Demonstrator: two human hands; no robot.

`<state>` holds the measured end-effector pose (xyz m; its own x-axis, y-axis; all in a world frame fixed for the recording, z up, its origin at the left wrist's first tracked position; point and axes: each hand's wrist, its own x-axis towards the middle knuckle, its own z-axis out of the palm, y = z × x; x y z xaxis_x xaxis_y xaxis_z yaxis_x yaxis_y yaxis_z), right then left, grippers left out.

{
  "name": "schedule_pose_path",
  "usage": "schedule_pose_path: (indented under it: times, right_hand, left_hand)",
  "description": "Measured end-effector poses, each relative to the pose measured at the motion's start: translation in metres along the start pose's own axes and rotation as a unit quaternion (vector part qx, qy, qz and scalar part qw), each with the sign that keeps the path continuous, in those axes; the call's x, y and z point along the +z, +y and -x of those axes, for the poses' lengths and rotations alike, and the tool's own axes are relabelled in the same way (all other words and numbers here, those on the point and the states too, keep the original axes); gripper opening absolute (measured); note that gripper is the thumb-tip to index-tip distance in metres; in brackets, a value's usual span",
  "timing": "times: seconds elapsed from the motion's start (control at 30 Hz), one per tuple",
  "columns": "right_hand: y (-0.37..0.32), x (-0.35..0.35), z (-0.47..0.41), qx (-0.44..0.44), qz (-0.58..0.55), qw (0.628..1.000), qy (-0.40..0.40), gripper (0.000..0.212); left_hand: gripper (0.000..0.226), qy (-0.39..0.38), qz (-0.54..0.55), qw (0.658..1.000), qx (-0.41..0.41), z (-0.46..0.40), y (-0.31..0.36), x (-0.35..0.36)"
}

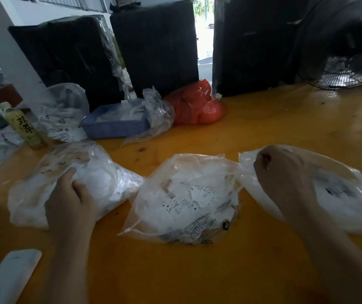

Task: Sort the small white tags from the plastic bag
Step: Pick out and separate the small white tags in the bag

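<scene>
Near left edge: flat white object point(9, 275), blurred, lying on the yellow table point(197, 277).
Left hand point(71, 207): palm down on the left bag point(66, 183), fingers fairly straight and pressing the plastic, thumb tip point(71, 171) against a fold (no real grasp visible).
Middle bag point(188, 200): clear plastic, flat on the table between the hands, untouched; small white tags point(195, 197) with printed text visible inside, zip strip along the near edge.
Right hand point(285, 172): fingers clenched around the gathered left end of the right bag point(333, 189), grasping the plastic there.
Farther left: green drink bottle point(22, 126), upright, beside another clear bag point(64, 113).
Far middle: blue tray point(114, 128) holding white pieces, a crumpled clear bag point(158, 115) touching its right side.
Far right of tray: red bag point(199, 106), against the dark wrapped bundles point(156, 47).
Far right corner: fan point(340, 51), blurred.
</scene>
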<state>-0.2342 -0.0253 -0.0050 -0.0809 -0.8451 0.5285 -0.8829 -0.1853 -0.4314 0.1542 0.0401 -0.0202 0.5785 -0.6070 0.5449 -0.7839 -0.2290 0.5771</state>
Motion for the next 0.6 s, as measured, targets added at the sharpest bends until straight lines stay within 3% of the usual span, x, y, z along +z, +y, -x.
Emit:
schedule_pose_path:
  times: [0.1,0.17,0.2,0.27,0.33,0.4,0.47,0.53,0.6]
  right_hand:
    - [-0.017,0.003,0.006,0.048,-0.210,0.975,-0.046,0.010]
    - [-0.027,0.007,0.013,0.086,-0.348,0.924,-0.129,0.007]
    - [-0.031,0.010,0.017,0.096,-0.401,0.896,-0.165,0.009]
    - [-0.038,0.016,0.024,0.089,-0.458,0.856,-0.223,0.013]
    - [-0.044,0.023,0.032,0.052,-0.450,0.854,-0.254,0.013]
    - [-0.048,0.028,0.038,0.006,-0.405,0.877,-0.257,0.011]
    - [-0.053,0.032,0.043,-0.023,-0.382,0.889,-0.252,0.011]
    - [-0.056,0.034,0.045,-0.025,-0.384,0.889,-0.249,0.011]
    - [-0.057,0.034,0.046,-0.011,-0.389,0.885,-0.256,0.018]
  left_hand:
    - [0.035,0.080,-0.002,0.995,0.061,0.009,0.019,-0.001]
    - [0.033,0.103,0.067,0.986,0.112,0.024,0.035,0.003]
    - [0.035,0.080,0.122,0.980,0.132,0.035,0.046,0.006]
    - [0.042,-0.050,0.247,0.960,0.123,0.060,0.069,0.011]
    - [0.049,-0.220,0.310,0.921,0.083,0.082,0.089,0.019]
    - [0.062,-0.346,0.317,0.881,0.061,0.094,0.098,0.030]
    - [0.049,-0.393,0.324,0.860,0.029,0.098,0.099,0.038]
    - [0.020,-0.375,0.350,0.859,-0.013,0.098,0.096,0.042]
    - [0.011,-0.352,0.391,0.847,-0.080,0.096,0.095,0.041]
